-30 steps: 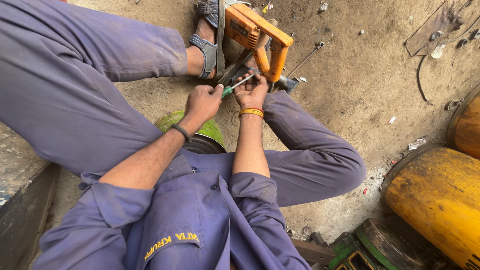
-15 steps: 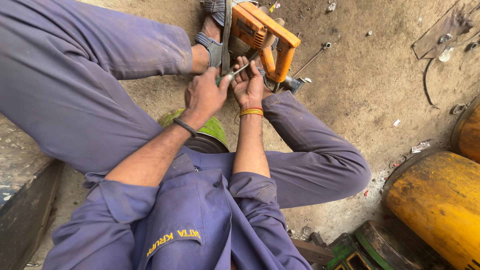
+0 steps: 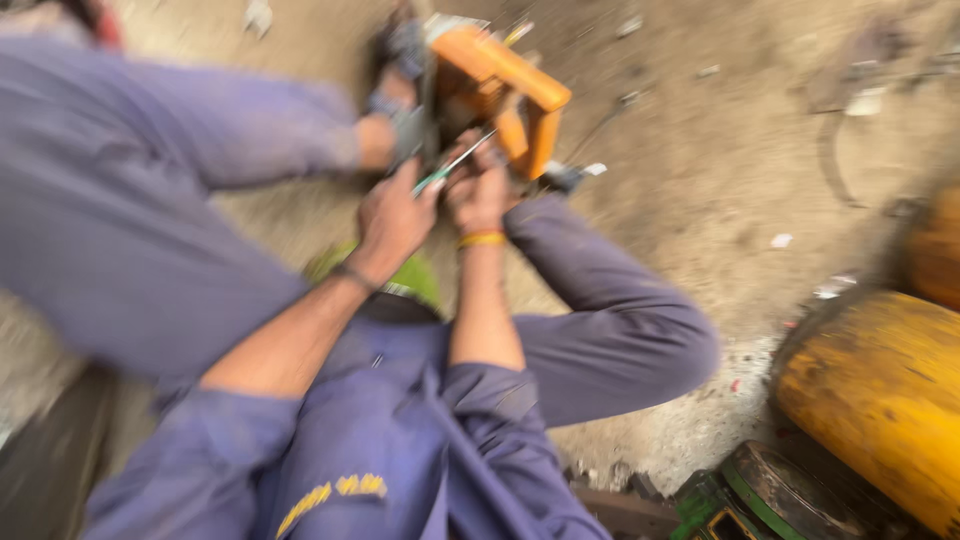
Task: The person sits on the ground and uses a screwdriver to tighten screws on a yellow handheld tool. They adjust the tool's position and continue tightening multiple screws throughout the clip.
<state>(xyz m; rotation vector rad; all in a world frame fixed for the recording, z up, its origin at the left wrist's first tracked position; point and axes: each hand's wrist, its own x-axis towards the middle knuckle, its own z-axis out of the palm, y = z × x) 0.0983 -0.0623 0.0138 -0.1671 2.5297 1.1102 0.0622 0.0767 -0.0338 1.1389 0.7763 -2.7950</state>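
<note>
Head view, blurred by motion, looks down on a person seated on a dirt floor (image 3: 700,190) in a blue-grey work suit, with both legs spread to either side. 2 bare hands are brought together in front of the body, just below an orange power tool (image 3: 500,85) that lies on the ground between the legs.

The left hand (image 3: 392,220) is closed around a thin screwdriver (image 3: 452,165) with a greenish handle; its shaft is angled up and to the right toward the orange tool's body. A dark band is worn on that wrist. The right hand (image 3: 480,190) is curled against the orange tool's lower edge, just beside the screwdriver's tip; whether anything is gripped in it cannot be told through the blur. An orange-yellow bangle (image 3: 481,239) is worn on the right wrist.

A sandalled foot (image 3: 400,60) is pressed against the left side of the orange tool. A bright green object (image 3: 415,275) is partly hidden beneath the forearms, near the lap.

A large yellow cylinder (image 3: 880,400) is seen at the right edge, well apart from the hands, with a green round-topped item (image 3: 760,495) below it.
</note>
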